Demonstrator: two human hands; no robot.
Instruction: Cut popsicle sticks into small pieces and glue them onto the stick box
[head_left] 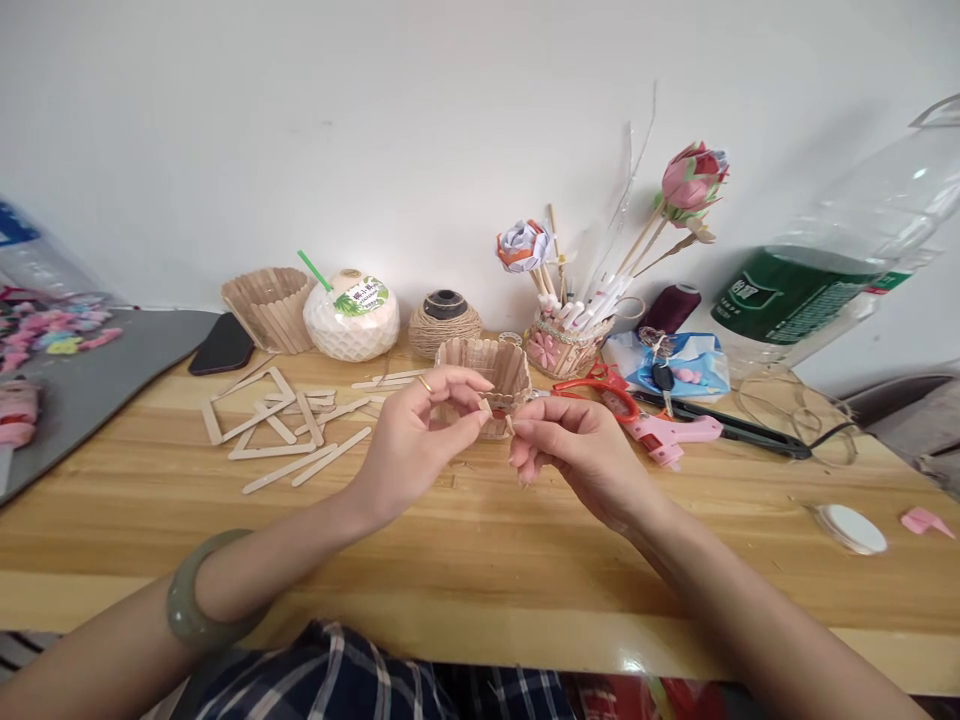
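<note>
Between thumb and fingertips, my left hand [416, 440] pinches a short piece of craft stick [486, 407]. My right hand [585, 440] is closed close beside it, pinching another small craft stick piece [511, 426]; the fingers hide most of it. Both hands are raised over the table in front of a small craft stick basket [491, 358], which they partly cover. Left of my left hand lie loose craft sticks [330, 458] and several joined into angular frames [247, 415].
Behind stand a taller craft stick holder [268, 312], a white coconut [351, 325], a twine spool [445, 325] and a pot of pens and paper flowers [566, 345]. Right are red-handled scissors [600, 388], a pink glue gun [671, 432], a large bottle [795, 290] and a white lid [853, 528].
</note>
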